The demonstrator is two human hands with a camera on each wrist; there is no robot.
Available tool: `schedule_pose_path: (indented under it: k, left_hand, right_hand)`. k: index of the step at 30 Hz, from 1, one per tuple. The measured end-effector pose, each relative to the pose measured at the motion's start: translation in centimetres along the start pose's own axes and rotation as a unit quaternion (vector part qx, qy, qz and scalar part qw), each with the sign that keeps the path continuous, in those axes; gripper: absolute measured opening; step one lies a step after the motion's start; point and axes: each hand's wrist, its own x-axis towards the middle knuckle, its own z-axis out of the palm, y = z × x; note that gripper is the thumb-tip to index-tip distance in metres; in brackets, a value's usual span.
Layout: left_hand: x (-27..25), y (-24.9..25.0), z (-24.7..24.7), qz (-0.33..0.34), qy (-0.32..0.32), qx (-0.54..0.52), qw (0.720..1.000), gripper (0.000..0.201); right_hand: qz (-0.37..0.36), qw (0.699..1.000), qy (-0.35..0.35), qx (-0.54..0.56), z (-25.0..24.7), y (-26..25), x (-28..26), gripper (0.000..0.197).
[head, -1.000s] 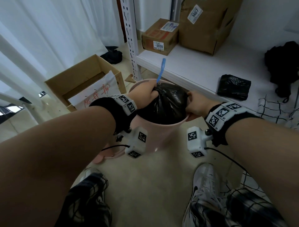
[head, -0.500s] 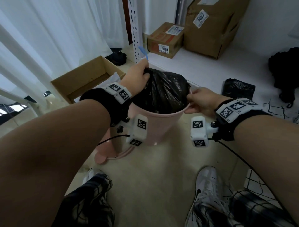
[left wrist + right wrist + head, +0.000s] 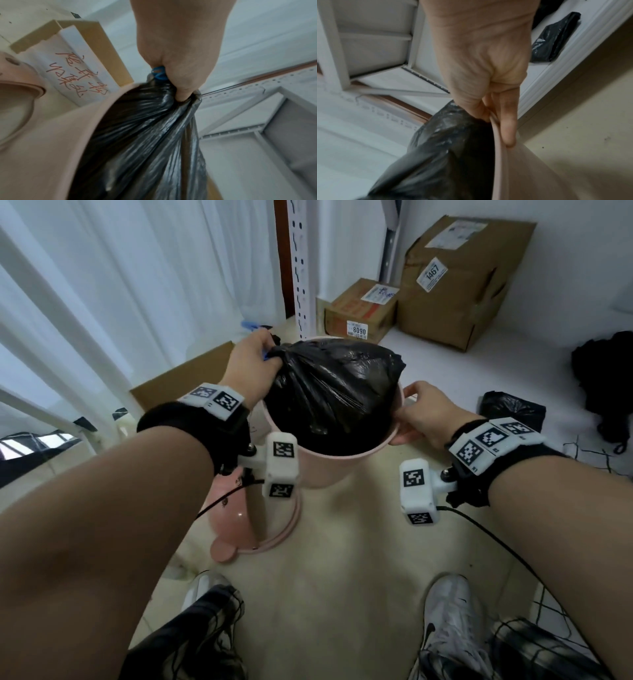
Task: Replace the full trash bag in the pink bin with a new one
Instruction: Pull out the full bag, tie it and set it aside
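Observation:
The full black trash bag [image 3: 332, 392] bulges out of the pink bin [image 3: 329, 467] on the floor in front of me. My left hand [image 3: 255, 359] grips the bag's gathered neck with its blue drawstring [image 3: 159, 73] and holds it up at the bin's far left rim. My right hand [image 3: 416, 412] pinches the bin's right rim [image 3: 498, 135], thumb inside against the bag [image 3: 436, 148], fingers outside. The bag's lower part is hidden inside the bin. A folded black bag [image 3: 512, 409] lies on the low white shelf [image 3: 445, 371] to the right.
The bin's pink lid [image 3: 246, 529] lies on the floor beside the bin, left of it. An open cardboard box [image 3: 96, 44] with a written sheet stands behind it. Two taped boxes [image 3: 359, 309] sit on the shelf. My shoes [image 3: 452, 618] are below. White curtains hang at left.
My left hand has pulled the bag's neck up and to the left, so the bag stands higher out of the bin. My right hand shifted from the bag to the bin's right rim.

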Motion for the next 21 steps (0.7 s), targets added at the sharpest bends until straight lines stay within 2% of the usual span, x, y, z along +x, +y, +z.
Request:
schedule_pose_path:
  k: [4, 7, 9, 12, 15, 18, 21]
  left_hand:
    - [-0.3, 0.8, 1.7, 0.038, -0.034, 0.011, 0.999, 0.024]
    - [-0.2, 2.1, 3.0, 0.071, -0.067, 0.054, 0.994, 0.034]
    - [-0.2, 2.5, 3.2, 0.064, -0.061, 0.04, 0.995, 0.036]
    - [0.0, 2.6, 2.9, 0.037, -0.035, -0.027, 0.998, 0.033]
    - [0.5, 2.6, 2.2, 0.005, 0.027, -0.071, 0.997, 0.033]
    - [0.8, 1.7, 1.2, -0.024, 0.084, -0.059, 0.994, 0.033]
    - [0.7, 0.5, 0.8, -0.058, 0.123, -0.06, 0.989, 0.029]
  right_hand:
    - [-0.038, 0.994, 0.02, -0.096, 0.9, -0.7, -0.1, 0.028]
    - [-0.078, 0.99, -0.006, -0.117, 1.9, -1.7, -0.1, 0.025]
    - [-0.082, 0.99, -0.012, -0.114, 2.1, -2.0, -0.1, 0.023]
    - [-0.08, 0.989, -0.01, -0.122, 1.5, -1.4, 0.0, 0.024]
    - [-0.063, 0.989, 0.021, -0.132, 0.4, 0.0, 0.2, 0.025]
    - [-0.065, 0.986, 0.063, -0.138, -0.6, 0.9, 0.4, 0.026]
    - [-0.088, 0.967, 0.122, -0.206, -1.1, 1.3, 0.8, 0.033]
